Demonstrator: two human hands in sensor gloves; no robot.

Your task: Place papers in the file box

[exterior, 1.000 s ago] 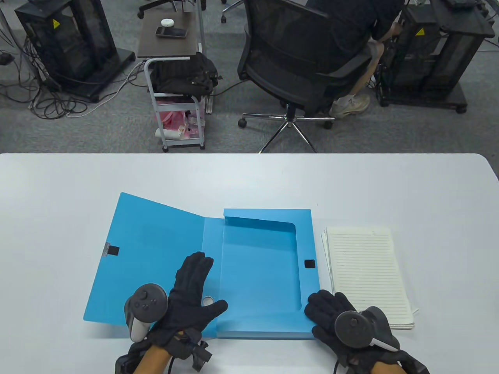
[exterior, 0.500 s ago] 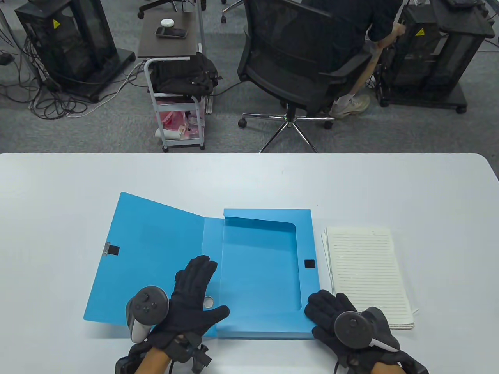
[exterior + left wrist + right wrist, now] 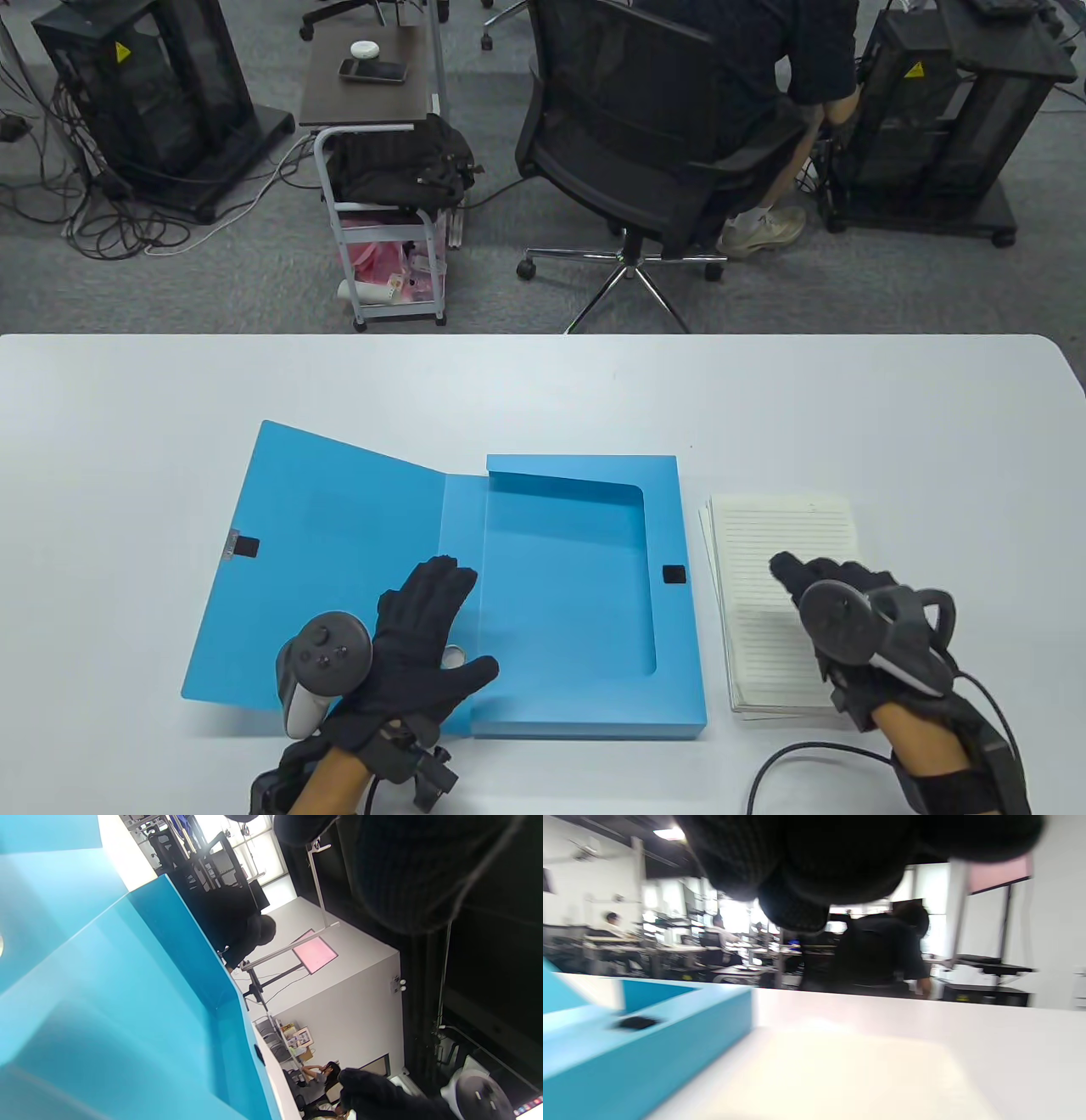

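While my left hand lies flat with fingers spread on the open blue plastic file box at lower centre of the white bench, my right hand hovers, fingers extended, over the lined cream paper stack beside the box at lower right.

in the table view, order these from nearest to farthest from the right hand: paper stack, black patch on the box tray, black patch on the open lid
From the right hand:
1. paper stack, under the hand, right of the box.
2. tray patch, on the tray's right rim.
3. lid patch, at the far left of the open lid.
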